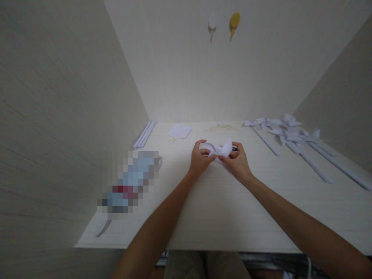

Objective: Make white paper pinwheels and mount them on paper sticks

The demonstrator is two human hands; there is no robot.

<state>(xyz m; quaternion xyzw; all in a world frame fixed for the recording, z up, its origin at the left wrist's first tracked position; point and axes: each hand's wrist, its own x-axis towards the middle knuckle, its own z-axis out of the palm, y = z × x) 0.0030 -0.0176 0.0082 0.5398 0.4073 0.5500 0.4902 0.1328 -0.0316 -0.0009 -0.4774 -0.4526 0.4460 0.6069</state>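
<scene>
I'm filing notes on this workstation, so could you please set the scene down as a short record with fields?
Left hand: the left hand pinches folded white paper
Right hand: the right hand grips the same paper; a small dark item shows at its fingers, unclear what
Table left: rolled paper sticks, pixelated object
Table back: flat white sheet
Table right: folded paper shapes and sticks
Back wall: white disc, yellow disc

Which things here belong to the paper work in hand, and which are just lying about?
Apparently in the job:
folded paper, in left hand and right hand
square sheet
rolled paper sticks
paper shapes on sticks

Probably not:
blurred object
white wall fitting
yellow wall fitting
</scene>
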